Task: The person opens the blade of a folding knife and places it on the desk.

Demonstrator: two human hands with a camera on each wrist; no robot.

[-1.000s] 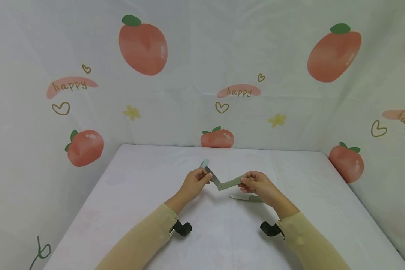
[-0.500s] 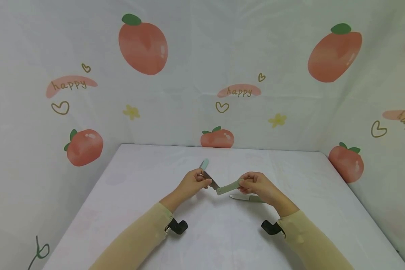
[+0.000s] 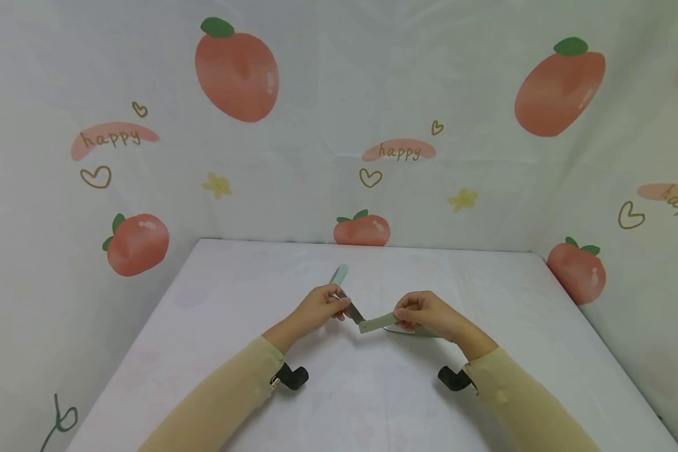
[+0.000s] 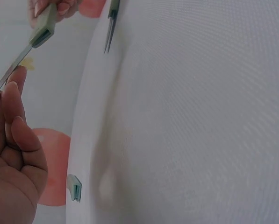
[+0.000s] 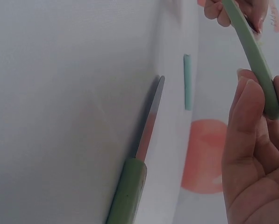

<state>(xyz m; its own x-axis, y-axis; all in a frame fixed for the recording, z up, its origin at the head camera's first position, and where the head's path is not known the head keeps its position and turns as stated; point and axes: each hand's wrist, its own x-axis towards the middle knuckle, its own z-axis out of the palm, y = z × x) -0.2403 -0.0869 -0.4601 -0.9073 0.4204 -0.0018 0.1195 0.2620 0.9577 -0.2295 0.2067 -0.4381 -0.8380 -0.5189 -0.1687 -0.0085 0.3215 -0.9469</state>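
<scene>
Nearest to us, our two sleeved forearms reach out over the white table [image 3: 215, 351]. Our left hand [image 3: 316, 307] pinches a small knife [image 3: 351, 310] near the base of its blade, the blade pointing down and to the right. Our right hand [image 3: 424, 312] curls its fingers round a green sheath [image 3: 377, 323], holding it by the far end so the open mouth faces the blade. The tip of the blade sits right at that mouth; from the left wrist view it looks just entered, with most of the metal bare. We judge the sheathing only begun: the cover has yet to slide along the blade up to the handle.

Just behind our right hand, a second knife [image 5: 138, 158] with a green handle lies flat on the table, its blade uncovered. Farther off, a pale blue sheath [image 3: 339, 274] lies on the table beyond our left hand, touching neither hand. That pair appears unmatched, so we reckon more remains than is done.
</scene>
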